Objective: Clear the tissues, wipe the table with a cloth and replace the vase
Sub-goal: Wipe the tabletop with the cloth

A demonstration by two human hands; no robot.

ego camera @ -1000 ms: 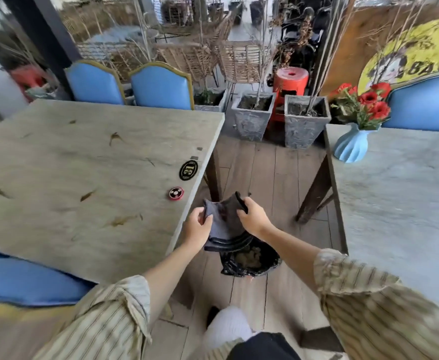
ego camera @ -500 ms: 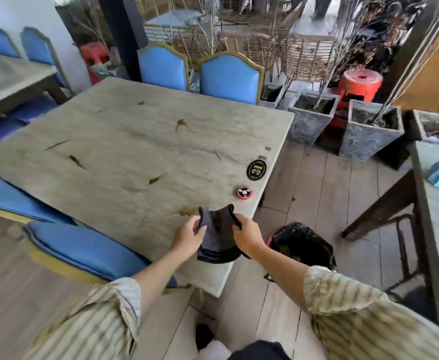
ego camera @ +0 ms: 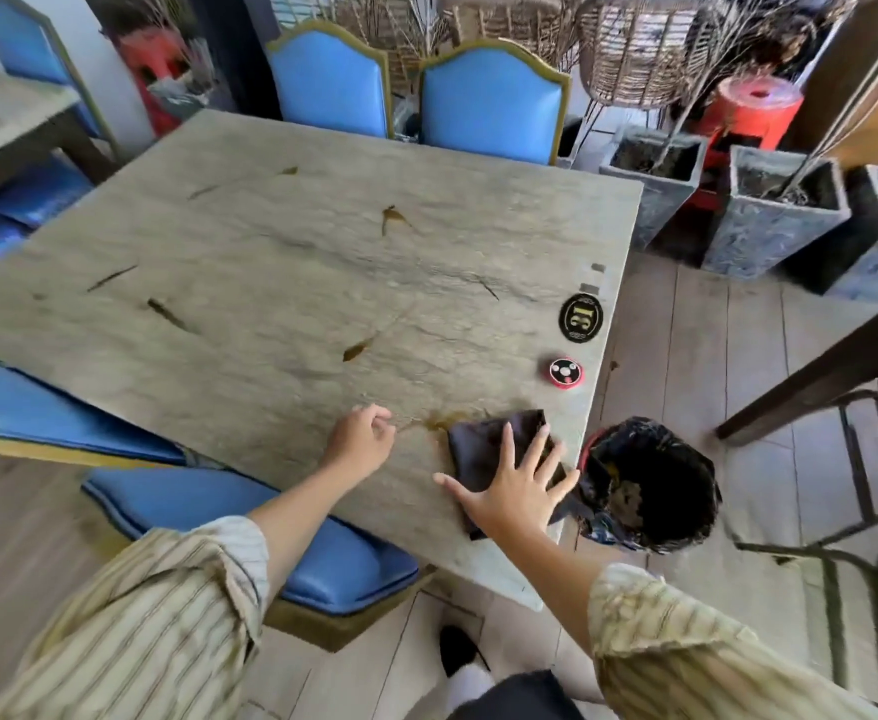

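A dark folded cloth (ego camera: 478,444) lies on the stone-look table (ego camera: 296,283) near its front right corner. My right hand (ego camera: 514,485) presses flat on the cloth with fingers spread. A brownish wet stain (ego camera: 436,422) sits just left of the cloth. My left hand (ego camera: 361,441) hovers over the table left of the stain, loosely curled and holding nothing. Several brown leaf scraps (ego camera: 358,349) dot the tabletop. No vase and no tissues are in view.
A bin lined with a black bag (ego camera: 650,485) stands on the floor beside the table corner. A black number disc (ego camera: 580,318) and a red call button (ego camera: 565,372) sit near the right edge. Blue chairs (ego camera: 488,101) and a blue seat (ego camera: 218,511) surround the table; stone planters (ego camera: 769,215) are at the back right.
The cloth, held up in both hands before, now lies on the table under my right palm. My left hand has let go of it. The view has turned left, away from the vase.
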